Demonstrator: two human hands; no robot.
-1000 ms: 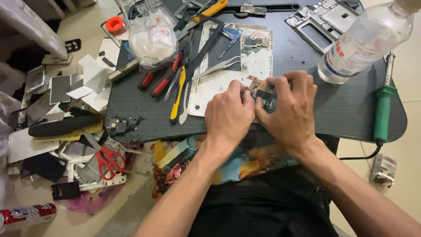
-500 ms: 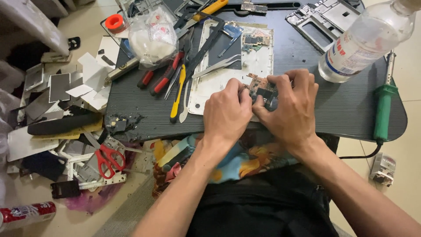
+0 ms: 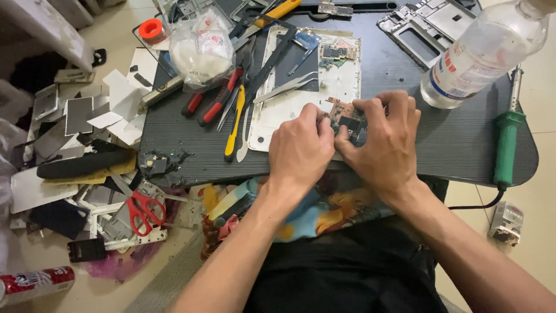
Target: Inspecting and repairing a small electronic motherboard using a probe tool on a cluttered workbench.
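Note:
Both hands meet over a small brown circuit board (image 3: 346, 117) at the front of a dark lap table (image 3: 452, 145). My left hand (image 3: 301, 150) pinches its left end with curled fingers. My right hand (image 3: 385, 142) grips its right side, fingertips pressing on top. Just behind the board lies a white opened device shell (image 3: 341, 81) with metal tweezers (image 3: 286, 88) resting on it.
Red-handled and yellow-handled tools (image 3: 223, 107) lie left of the shell, beside a clear plastic bag (image 3: 200, 49). A clear water bottle (image 3: 480, 55) stands at the right; a green-handled soldering iron (image 3: 507, 142) lies near the right edge. Red scissors (image 3: 142, 210) and scrap parts litter the floor on the left.
Both hands stay on the circuit board with only small finger shifts. The view has drifted slightly; nothing else moved.

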